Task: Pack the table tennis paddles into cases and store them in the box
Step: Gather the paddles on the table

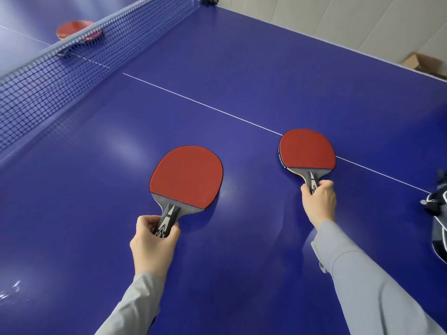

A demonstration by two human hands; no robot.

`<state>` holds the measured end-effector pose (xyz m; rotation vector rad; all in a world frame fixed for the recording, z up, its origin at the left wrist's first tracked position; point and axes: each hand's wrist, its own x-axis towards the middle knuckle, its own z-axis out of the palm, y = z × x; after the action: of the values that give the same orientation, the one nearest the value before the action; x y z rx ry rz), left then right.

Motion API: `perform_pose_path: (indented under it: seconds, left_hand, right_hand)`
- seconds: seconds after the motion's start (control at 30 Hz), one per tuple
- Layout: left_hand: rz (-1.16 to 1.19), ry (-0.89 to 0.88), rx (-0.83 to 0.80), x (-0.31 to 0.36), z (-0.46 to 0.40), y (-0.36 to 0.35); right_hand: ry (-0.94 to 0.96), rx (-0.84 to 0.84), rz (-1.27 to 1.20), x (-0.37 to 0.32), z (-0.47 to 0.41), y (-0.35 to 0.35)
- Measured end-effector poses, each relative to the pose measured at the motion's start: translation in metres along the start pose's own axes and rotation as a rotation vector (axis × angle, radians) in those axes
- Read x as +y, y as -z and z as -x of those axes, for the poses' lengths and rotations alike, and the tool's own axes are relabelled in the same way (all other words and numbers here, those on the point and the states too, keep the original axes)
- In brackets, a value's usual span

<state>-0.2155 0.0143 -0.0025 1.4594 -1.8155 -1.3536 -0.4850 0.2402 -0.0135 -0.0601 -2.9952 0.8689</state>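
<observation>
Two red-faced paddles lie flat on the blue table tennis table [242,68]. My left hand [154,243] grips the black-and-white handle of the left paddle [186,175]. My right hand [319,199] grips the handle of the right paddle [307,151], which lies across the white centre line. A dark case with white trim [439,221] sits at the right edge, partly cut off. A cardboard box [420,61] stands on the floor beyond the table's far right side.
The net [72,66] runs across the upper left. Behind it lie more red paddles [77,30], blurred through the mesh. A pale tiled floor shows past the table's right edge.
</observation>
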Motion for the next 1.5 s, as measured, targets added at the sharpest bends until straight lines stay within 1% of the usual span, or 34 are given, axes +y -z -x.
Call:
perform_pose_path:
  seconds: [0.17, 0.4, 0.53, 0.7, 0.87, 0.97, 1.07, 1.2, 1.33, 1.5]
  left_hand:
    - [0.005, 0.011, -0.013, 0.000, 0.020, 0.016]
    - [-0.007, 0.061, -0.094, -0.027, 0.073, 0.056]
    - [-0.042, 0.082, -0.152, -0.045, 0.098, 0.073]
    - [-0.045, 0.112, -0.206, -0.056, 0.110, 0.085]
    - [-0.022, 0.162, -0.268, -0.062, 0.110, 0.091]
    - [-0.027, 0.174, -0.323, -0.071, 0.108, 0.094]
    - [-0.047, 0.138, -0.450, -0.080, 0.104, 0.102]
    - [-0.010, 0.058, -0.740, -0.089, 0.094, 0.115]
    - [0.101, 0.105, -0.993, -0.091, 0.078, 0.129]
    - [0.187, 0.173, -1.181, -0.089, 0.064, 0.138]
  right_hand:
    - [-0.014, -0.031, -0.200, 0.002, 0.049, 0.015]
    - [-0.178, -0.057, -0.419, 0.015, 0.168, 0.045]
    - [-0.260, -0.042, -0.431, 0.018, 0.245, 0.057]
    - [-0.365, 0.018, -0.449, 0.002, 0.330, 0.050]
    - [-0.452, 0.096, -0.482, -0.019, 0.386, 0.035]
    - [-0.462, 0.136, -0.479, -0.026, 0.404, 0.029]
    - [-0.454, 0.154, -0.464, -0.033, 0.417, 0.021]
    - [-0.409, 0.143, -0.434, -0.045, 0.426, 0.011]
    - [-0.369, 0.123, -0.426, -0.063, 0.427, -0.002]
    - [-0.310, 0.110, -0.411, -0.090, 0.420, -0.017]
